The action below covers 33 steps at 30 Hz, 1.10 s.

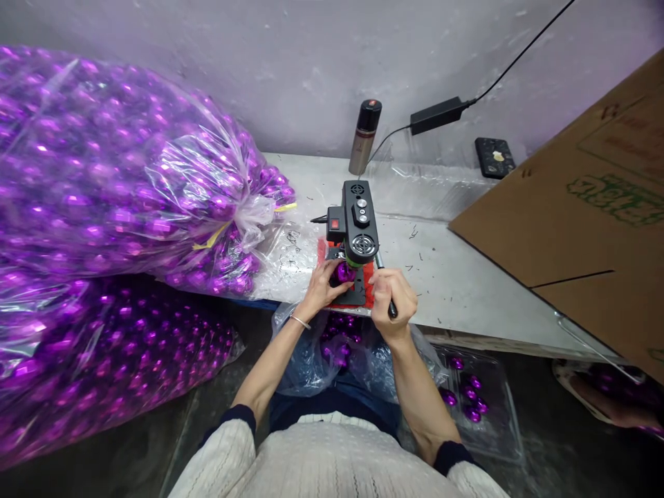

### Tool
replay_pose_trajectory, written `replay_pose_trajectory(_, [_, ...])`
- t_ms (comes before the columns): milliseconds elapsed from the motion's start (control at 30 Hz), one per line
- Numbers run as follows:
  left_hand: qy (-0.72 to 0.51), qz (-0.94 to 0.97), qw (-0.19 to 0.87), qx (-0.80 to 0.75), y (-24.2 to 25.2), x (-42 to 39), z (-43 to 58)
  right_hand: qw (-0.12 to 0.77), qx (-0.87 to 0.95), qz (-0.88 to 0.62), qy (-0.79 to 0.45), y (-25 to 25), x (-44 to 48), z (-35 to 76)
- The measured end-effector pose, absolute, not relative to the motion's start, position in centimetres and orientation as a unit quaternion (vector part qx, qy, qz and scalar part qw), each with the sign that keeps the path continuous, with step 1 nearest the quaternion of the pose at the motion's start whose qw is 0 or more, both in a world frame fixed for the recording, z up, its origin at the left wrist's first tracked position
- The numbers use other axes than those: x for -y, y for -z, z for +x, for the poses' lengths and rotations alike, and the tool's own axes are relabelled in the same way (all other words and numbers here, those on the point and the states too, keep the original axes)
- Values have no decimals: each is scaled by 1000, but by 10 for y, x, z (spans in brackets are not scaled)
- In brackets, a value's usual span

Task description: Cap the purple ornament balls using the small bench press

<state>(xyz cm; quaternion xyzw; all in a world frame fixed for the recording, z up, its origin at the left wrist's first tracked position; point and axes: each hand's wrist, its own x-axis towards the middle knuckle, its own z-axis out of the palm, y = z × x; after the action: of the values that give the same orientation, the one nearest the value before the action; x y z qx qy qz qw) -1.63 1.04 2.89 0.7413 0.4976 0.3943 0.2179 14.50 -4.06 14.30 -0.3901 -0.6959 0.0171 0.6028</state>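
Note:
A shiny purple ball [343, 272] sits under the head of a small black bench press [357, 214] that has a red switch on its side box. My left hand [324, 285] is closed around the ball, fingers and thumb on its left and front sides. My right hand [394, 299] is wrapped round the press's black lever handle [393, 308], to the right of the machine. Red material [369, 285] lies beneath the press base. More purple balls [339, 346] rest in a clear plastic bag on my lap.
Large clear bags of purple balls [104, 166] crowd the left. A spray can [366, 137], a black power adapter [436, 115] and a phone [494, 158] are at the back. A cardboard box [581, 207] stands right. A clear tray [501, 432] with several balls sits below.

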Motion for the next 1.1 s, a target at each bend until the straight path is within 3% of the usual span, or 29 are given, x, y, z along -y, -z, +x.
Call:
replay_pose_trajectory(200, [-418, 723, 275, -477, -29, -3, -24, 592, 705, -390, -4, -145, 41, 146])
replay_pose_trajectory(400, [-484, 564, 442, -502, -19, 1, -40, 600, 700, -387, -17, -147, 40, 145])
replay_pose_trajectory(533, [-483, 532, 483, -500, -18, 0, -40, 599, 699, -391, -13, -146, 40, 145])
replay_pose_trajectory(1100, [-452, 712, 213, -493, -16, 1, -3, 596, 705, -385, -9, -145, 41, 146])
